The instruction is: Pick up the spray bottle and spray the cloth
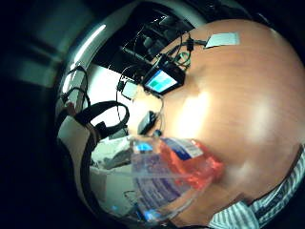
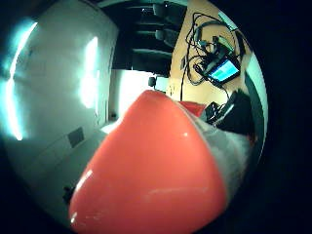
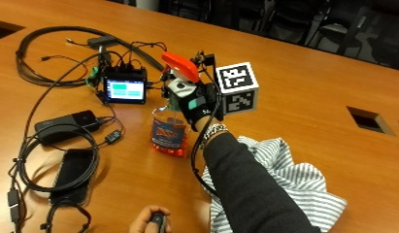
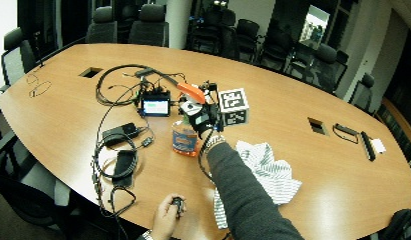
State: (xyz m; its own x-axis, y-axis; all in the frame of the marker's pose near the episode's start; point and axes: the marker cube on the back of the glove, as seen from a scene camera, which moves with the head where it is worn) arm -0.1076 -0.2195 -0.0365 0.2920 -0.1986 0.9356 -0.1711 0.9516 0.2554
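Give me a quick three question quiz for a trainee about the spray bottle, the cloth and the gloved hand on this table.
1. True or false: the gloved right hand grips the spray bottle near its orange top.
2. Where is the striped cloth? A) draped over the bottle B) on the table beside the person's forearm C) inside a table opening
3. Fill in: the liquid in the bottle is ____.

Key: 1 true; 2 B; 3 orange

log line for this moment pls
hand: gloved right hand grips neck of clear spray bottle with orange head | bottle: upright, base at wooden table | striped cloth: beside, unsprayed
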